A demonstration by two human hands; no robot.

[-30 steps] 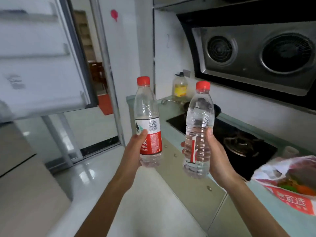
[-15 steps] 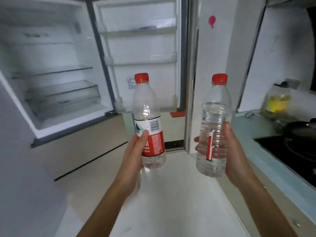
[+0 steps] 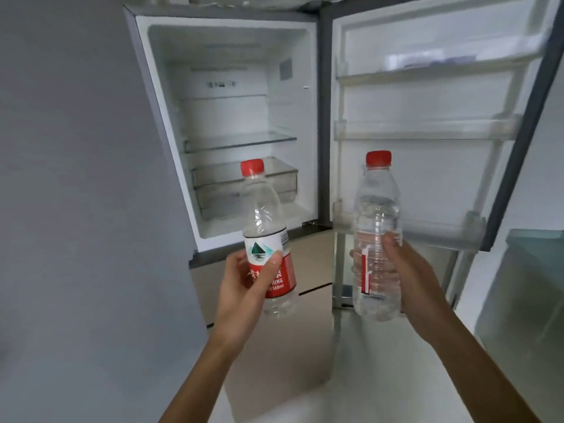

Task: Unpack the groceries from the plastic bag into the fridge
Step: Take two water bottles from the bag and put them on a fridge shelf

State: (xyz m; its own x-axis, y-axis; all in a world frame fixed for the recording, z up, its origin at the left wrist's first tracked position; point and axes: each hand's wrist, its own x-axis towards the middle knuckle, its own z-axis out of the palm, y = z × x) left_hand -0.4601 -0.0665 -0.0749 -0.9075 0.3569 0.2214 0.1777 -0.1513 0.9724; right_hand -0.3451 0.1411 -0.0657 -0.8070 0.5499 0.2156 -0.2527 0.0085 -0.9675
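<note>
My left hand (image 3: 244, 288) grips a clear water bottle (image 3: 265, 218) with a red cap and a red-and-white label, held upright. My right hand (image 3: 409, 279) grips a second clear water bottle (image 3: 377, 215) with a red cap, also upright. Both bottles are held in front of the open fridge (image 3: 232, 123), whose white inside shows a glass shelf (image 3: 241, 140) and a clear drawer (image 3: 244, 184). The fridge door (image 3: 427, 148) stands open on the right, with door racks (image 3: 424, 129) behind the right bottle. The plastic bag is out of view.
A grey wall (image 3: 76, 178) fills the left side. Beige lower fridge drawers (image 3: 314, 261) sit below the open compartment. A pale green counter edge (image 3: 534, 270) shows at the right. White glossy floor (image 3: 366, 377) lies underfoot.
The view has swung left from the stove and counter to face the open fridge. Both hands still hold their bottles upright, now in front of the fridge.
</note>
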